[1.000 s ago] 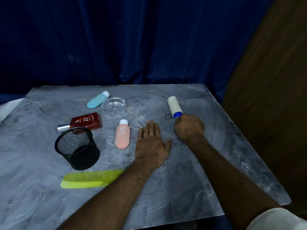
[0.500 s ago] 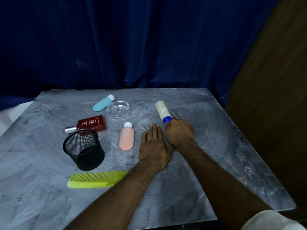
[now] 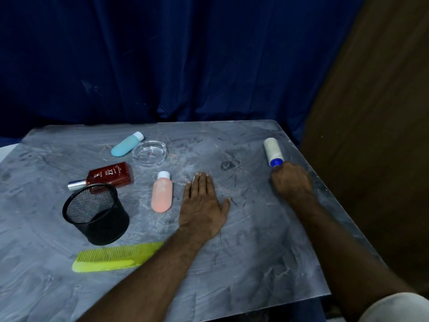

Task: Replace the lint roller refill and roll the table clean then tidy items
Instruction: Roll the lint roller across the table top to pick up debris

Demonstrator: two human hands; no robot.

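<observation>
My right hand (image 3: 292, 180) grips the blue handle of the lint roller (image 3: 273, 152), whose off-white roll lies on the grey table (image 3: 255, 240) near the far right edge. The handle itself is hidden under my fingers. My left hand (image 3: 202, 205) rests flat on the table's middle, fingers straight and pointing away from me. Hairs and dust streaks show on the surface between the two hands.
Left of my left hand lie a pink bottle (image 3: 162, 192), a clear glass dish (image 3: 149, 152), a teal bottle (image 3: 126, 144) and a red perfume bottle (image 3: 106, 176). A black mesh cup (image 3: 96, 213) stands near a green comb (image 3: 116, 257). The table's right edge runs close beside the roller.
My right hand has swept the roller from beside my left hand out to the right, toward the table's far right edge. The left hand has stayed flat in place.
</observation>
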